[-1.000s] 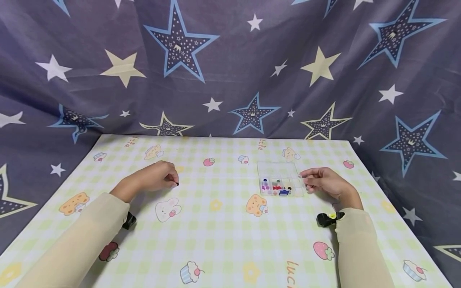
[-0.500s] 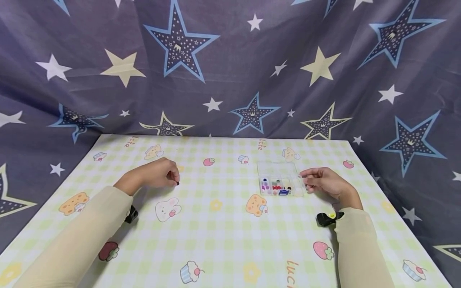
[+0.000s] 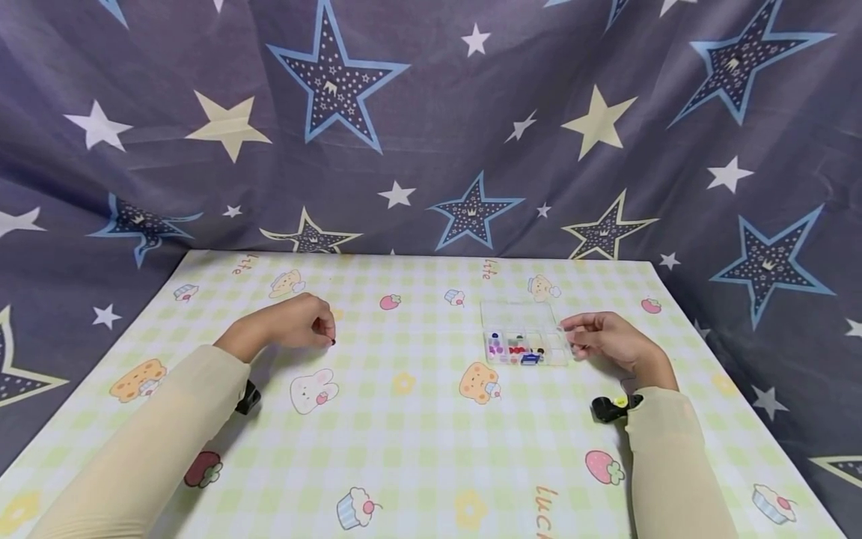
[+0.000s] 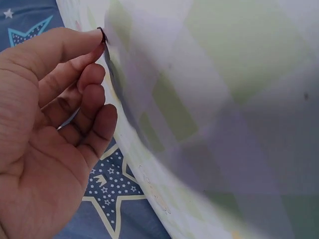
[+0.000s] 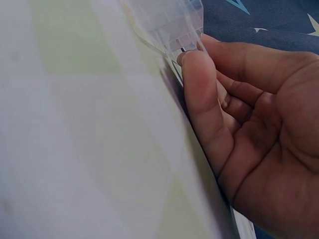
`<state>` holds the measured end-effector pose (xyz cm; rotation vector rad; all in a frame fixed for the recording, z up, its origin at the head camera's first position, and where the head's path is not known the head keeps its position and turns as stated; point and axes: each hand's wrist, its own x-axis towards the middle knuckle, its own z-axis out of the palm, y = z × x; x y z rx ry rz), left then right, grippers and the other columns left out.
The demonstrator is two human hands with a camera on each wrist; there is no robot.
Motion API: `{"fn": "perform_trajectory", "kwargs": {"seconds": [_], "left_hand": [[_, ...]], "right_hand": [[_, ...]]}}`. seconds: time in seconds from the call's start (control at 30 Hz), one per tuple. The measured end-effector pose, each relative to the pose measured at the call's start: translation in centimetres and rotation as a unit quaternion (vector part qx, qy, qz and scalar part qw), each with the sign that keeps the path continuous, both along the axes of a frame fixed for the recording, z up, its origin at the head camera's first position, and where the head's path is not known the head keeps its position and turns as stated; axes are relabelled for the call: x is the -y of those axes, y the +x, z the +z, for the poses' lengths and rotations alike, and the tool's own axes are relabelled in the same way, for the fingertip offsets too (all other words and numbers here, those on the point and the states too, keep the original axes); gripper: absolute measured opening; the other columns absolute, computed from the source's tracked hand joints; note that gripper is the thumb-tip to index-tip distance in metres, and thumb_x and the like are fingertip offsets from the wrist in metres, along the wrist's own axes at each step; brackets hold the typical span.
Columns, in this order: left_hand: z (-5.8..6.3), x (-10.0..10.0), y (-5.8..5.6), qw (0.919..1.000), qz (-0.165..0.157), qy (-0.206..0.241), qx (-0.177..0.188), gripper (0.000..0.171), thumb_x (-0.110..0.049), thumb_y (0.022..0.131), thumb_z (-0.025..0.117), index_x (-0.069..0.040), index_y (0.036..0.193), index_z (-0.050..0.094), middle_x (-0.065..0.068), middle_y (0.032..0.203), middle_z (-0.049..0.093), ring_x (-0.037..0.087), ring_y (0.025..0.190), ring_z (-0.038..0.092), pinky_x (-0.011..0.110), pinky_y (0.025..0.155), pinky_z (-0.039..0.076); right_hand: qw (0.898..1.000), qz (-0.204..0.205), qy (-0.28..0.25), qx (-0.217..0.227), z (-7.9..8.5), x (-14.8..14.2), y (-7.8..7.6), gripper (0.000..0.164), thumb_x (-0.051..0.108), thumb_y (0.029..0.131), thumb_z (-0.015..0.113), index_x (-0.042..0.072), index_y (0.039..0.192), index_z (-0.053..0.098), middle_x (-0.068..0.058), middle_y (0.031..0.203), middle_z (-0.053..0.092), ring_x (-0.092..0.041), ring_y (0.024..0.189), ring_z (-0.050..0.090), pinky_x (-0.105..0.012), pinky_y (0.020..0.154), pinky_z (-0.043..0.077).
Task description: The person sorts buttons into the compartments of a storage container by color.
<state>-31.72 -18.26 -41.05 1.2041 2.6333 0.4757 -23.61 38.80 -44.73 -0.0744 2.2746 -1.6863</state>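
In the head view my left hand [image 3: 292,322] is low over the left half of the table. Thumb and forefinger pinch a small dark piece [image 3: 333,342], which shows as a thin dark edge [image 4: 102,35] at the fingertips in the left wrist view; its kind is too small to tell. My right hand [image 3: 609,340] grips the right side of a clear plastic compartment box [image 3: 557,358], thumb on the near side. The box's clear lid [image 3: 517,316] lies back, away from me. Several small purple, red and dark pieces sit in its compartments, with a blue piece [image 3: 530,359] at the front.
A checked tablecloth [image 3: 404,449] with printed cartoon figures covers the table. Behind and at both sides hangs a dark star-patterned curtain [image 3: 431,135]. Black wrist cameras [image 3: 609,409] sit below both hands.
My left hand has shifted slightly right and away from me, with the dark piece still pinched. My right hand and the box stay where they were.
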Motion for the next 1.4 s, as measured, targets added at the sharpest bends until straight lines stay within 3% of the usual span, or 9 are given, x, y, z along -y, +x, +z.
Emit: {"fn": "perform_trajectory", "kwargs": {"seconds": [0.23, 0.5, 0.63, 0.8, 0.97, 1.2, 1.4], "left_hand": [[0.1, -0.2, -0.3, 0.9999, 0.003, -0.010, 0.008, 0.012, -0.005, 0.086, 0.076, -0.017, 0.082, 0.076, -0.008, 0.079, 0.064, 0.008, 0.071, 0.053, 0.027, 0.069, 0.047], [0.1, -0.1, -0.6, 0.9976, 0.022, -0.008, 0.065, 0.009, -0.004, 0.086, 0.076, -0.012, 0.082, 0.074, -0.007, 0.074, 0.065, 0.009, 0.067, 0.053, 0.024, 0.065, 0.046], [-0.1, -0.1, -0.5, 0.9970, 0.018, -0.005, 0.076, 0.010, -0.003, 0.086, 0.075, -0.012, 0.082, 0.074, -0.007, 0.073, 0.064, 0.009, 0.067, 0.052, 0.024, 0.065, 0.045], [-0.4, -0.5, -0.3, 0.9977, 0.016, 0.001, 0.066, 0.013, -0.004, 0.087, 0.074, -0.015, 0.080, 0.071, -0.009, 0.075, 0.065, 0.009, 0.068, 0.052, 0.025, 0.066, 0.045], [-1.1, -1.4, -0.4, 0.9979, 0.030, 0.035, 0.045, 0.015, -0.006, 0.088, 0.075, -0.017, 0.080, 0.069, -0.007, 0.077, 0.064, 0.011, 0.071, 0.053, 0.028, 0.070, 0.046], [-1.1, -3.7, -0.7, 0.9968, 0.030, 0.075, 0.001, 0.013, -0.007, 0.088, 0.076, -0.015, 0.081, 0.069, -0.005, 0.080, 0.063, 0.012, 0.073, 0.054, 0.030, 0.071, 0.048], [-1.0, -6.1, -1.0, 0.9938, 0.031, 0.106, -0.013, 0.009, -0.009, 0.090, 0.076, -0.013, 0.087, 0.069, -0.001, 0.087, 0.062, 0.013, 0.077, 0.055, 0.030, 0.073, 0.050]], "right_hand": [[1.000, 0.002, 0.003, -0.003, -0.1, -0.1, -0.1, 0.044, 0.002, 0.100, 0.061, -0.016, 0.138, 0.047, -0.010, 0.097, 0.065, -0.016, 0.077, 0.064, -0.032, 0.073, 0.059], [1.000, -0.004, 0.003, 0.001, -0.2, 0.0, -0.1, 0.044, 0.002, 0.100, 0.061, -0.015, 0.139, 0.048, -0.009, 0.098, 0.065, -0.016, 0.076, 0.064, -0.030, 0.071, 0.058], [1.000, -0.004, 0.006, 0.002, -0.2, 0.0, -0.1, 0.044, 0.002, 0.100, 0.061, -0.015, 0.139, 0.048, -0.010, 0.097, 0.065, -0.016, 0.076, 0.063, -0.030, 0.071, 0.058], [1.000, -0.002, 0.004, 0.003, -0.2, 0.0, 0.0, 0.044, 0.002, 0.101, 0.061, -0.016, 0.139, 0.048, -0.009, 0.097, 0.065, -0.016, 0.076, 0.063, -0.030, 0.071, 0.058], [1.000, -0.002, 0.002, 0.003, -0.3, 0.0, 0.0, 0.044, 0.002, 0.100, 0.061, -0.016, 0.138, 0.048, -0.009, 0.096, 0.066, -0.015, 0.076, 0.063, -0.030, 0.071, 0.058], [1.000, -0.003, 0.011, 0.000, -0.1, 0.0, 0.1, 0.043, 0.003, 0.100, 0.062, -0.015, 0.138, 0.049, -0.010, 0.096, 0.065, -0.016, 0.076, 0.064, -0.031, 0.072, 0.059], [1.000, -0.001, 0.003, -0.001, 0.0, 0.1, 0.1, 0.044, 0.003, 0.100, 0.061, -0.016, 0.138, 0.048, -0.009, 0.096, 0.065, -0.016, 0.077, 0.064, -0.031, 0.073, 0.059]]}}
